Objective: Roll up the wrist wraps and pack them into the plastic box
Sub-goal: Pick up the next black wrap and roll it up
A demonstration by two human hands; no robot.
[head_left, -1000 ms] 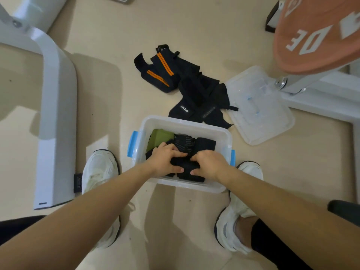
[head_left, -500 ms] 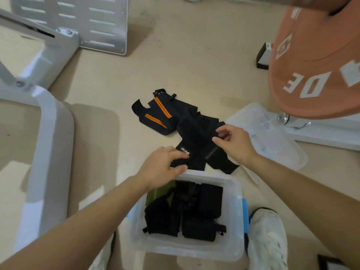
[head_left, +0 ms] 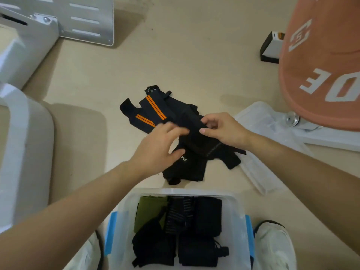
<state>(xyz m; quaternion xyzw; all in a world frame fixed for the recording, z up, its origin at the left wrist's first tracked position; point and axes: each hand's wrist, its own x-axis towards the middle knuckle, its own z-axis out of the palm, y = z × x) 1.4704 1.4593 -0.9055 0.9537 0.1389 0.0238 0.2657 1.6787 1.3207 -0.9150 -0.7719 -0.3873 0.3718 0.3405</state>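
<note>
Several loose black wraps [head_left: 187, 168] lie heaped on the floor [head_left: 194, 65] just beyond the box [head_left: 237, 211], one of them with orange stripes and one with white lettering. Right hand [head_left: 224, 131] pinches a black wrap on top of the heap between thumb and fingers; left hand [head_left: 161, 145], blurred, reaches over the heap, thumb and fingers apart. Box holds rolled wraps [head_left: 206, 215], black plus one green.

- Loose wrist wraps [head_left: 187, 117]: matt black woven cloth, one with orange stripes.
- Plastic box [head_left: 238, 215], near: smooth translucent plastic with glossy blue clips.
- Rolled wraps [head_left: 208, 215] inside it: matt black and olive cloth.
- Lid [head_left: 261, 121], right: clear glossy plastic.
- Slotted plate [head_left: 87, 8], far left: dull grey metal.
- Floor [head_left: 194, 55]: smooth, matt beige.
</note>
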